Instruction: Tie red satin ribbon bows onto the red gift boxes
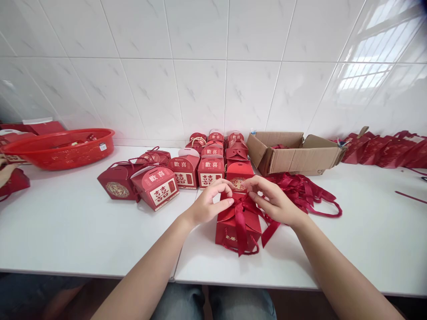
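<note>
From close above the table (133, 240), the head camera looks forward and down.

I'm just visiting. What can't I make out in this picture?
All in the head view:
Full lettering on the front red box: partly covered by the hanging ribbon.
Most of what the cardboard box holds: hidden by its front wall.
What lies in the red basket: partly behind its rim, too small to identify.
A co-worker's hand: cut off by the left edge.
</note>
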Demonstrator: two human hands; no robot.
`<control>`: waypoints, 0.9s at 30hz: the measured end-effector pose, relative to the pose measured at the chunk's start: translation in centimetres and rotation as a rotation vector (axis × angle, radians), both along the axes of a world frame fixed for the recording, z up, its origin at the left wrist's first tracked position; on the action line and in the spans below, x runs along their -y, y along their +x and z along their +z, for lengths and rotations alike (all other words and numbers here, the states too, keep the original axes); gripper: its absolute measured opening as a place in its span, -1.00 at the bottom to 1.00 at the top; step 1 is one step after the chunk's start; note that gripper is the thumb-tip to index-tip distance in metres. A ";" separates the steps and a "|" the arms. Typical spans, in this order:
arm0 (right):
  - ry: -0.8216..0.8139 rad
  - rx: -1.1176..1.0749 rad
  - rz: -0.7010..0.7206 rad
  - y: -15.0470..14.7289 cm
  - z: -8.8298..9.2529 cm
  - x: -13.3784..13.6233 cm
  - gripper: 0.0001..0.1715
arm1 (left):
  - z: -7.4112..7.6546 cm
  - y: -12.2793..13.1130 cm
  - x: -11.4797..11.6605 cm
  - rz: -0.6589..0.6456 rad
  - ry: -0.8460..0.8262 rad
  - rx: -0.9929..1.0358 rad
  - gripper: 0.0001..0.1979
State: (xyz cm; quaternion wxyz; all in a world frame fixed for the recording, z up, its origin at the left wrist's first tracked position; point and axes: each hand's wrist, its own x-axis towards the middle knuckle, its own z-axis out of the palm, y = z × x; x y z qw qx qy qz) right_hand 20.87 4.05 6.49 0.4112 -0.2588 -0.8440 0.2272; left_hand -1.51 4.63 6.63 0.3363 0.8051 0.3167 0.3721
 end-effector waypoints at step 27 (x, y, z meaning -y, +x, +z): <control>-0.102 0.016 -0.068 -0.3 0.0 -0.4 -0.80 | 0.4 -0.6 -0.4 -0.115 -0.269 0.149 -0.81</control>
